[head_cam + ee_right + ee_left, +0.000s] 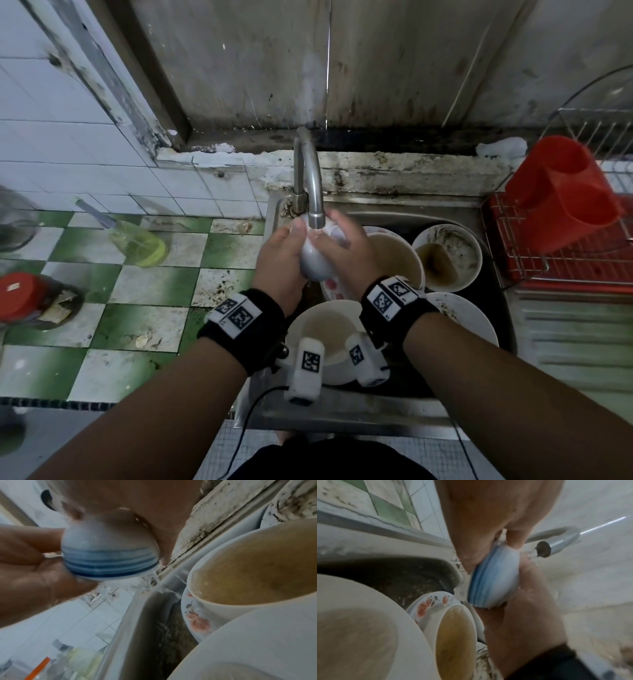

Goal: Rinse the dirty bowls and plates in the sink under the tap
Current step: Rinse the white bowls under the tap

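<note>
Your left hand and right hand both grip the small blue-striped bowl under the running tap, above dirty bowls in the sink.

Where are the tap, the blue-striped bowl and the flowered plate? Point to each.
tap (315, 219): head view, on the spout end.
blue-striped bowl (109, 559): right wrist view, on the striped band.
flowered plate (426, 605): left wrist view, on the patterned rim.

You've got the bowl right under the tap, dishes piled in the sink, rack to its right, bottle on the left.
</note>
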